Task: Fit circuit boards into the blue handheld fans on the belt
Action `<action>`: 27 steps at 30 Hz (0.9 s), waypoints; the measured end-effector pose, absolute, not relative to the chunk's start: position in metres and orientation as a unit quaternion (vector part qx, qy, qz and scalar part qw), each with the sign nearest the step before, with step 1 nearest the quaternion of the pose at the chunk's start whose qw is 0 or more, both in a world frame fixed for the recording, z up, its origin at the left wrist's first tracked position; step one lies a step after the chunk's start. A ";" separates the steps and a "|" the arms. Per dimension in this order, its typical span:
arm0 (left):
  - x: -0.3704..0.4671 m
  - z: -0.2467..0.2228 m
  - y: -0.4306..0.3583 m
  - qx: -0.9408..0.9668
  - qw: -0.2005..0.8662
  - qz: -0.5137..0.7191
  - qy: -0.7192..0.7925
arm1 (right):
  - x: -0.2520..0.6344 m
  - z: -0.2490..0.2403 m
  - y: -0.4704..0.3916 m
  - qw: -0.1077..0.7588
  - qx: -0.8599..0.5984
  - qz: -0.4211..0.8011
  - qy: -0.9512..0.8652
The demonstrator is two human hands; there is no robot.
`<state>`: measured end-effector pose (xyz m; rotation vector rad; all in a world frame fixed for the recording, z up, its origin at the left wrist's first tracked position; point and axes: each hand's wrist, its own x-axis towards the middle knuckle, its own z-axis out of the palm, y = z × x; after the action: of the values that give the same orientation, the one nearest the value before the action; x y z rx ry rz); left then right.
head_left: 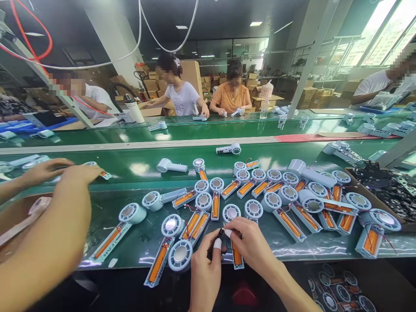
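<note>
My left hand point(208, 266) pinches a small black part point(217, 243) upright between thumb and fingers. At its upper end, my right hand point(251, 242) closes its fingertips on the same part; what exactly they grip there is hidden. White finger covers show on both hands. Just behind lies a light-blue handheld fan point(231, 213), its orange battery partly covered by my right hand. Left of my hands are another open fan body point(159, 260) with an orange battery and a round fan head point(180, 255).
Many open fans point(286, 216) crowd the green bench point(130, 247). A box of black parts point(390, 186) stands at right, and more fans lie in a box point(341, 290) below. A co-worker's arms point(65, 216) reach in from the left. Other people sit across the conveyor point(136, 151).
</note>
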<state>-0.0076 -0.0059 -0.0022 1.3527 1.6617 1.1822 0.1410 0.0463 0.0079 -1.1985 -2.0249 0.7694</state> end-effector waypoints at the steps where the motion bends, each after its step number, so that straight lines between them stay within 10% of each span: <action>1: -0.008 -0.002 -0.005 0.523 0.337 0.455 0.637 | 0.142 0.009 0.046 0.325 -0.455 0.293 -0.775; 9: -0.013 0.000 -0.005 0.604 0.250 0.430 0.623 | 0.143 0.010 0.047 0.329 -0.429 0.297 -0.787; 27: -0.008 0.008 -0.002 0.524 0.429 0.431 0.596 | 0.159 0.016 0.044 0.317 -0.468 0.420 -0.710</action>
<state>-0.0078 -0.0017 0.0077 1.3081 1.4881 1.0760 0.1590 0.0441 0.0157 -1.2316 -1.8691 1.1058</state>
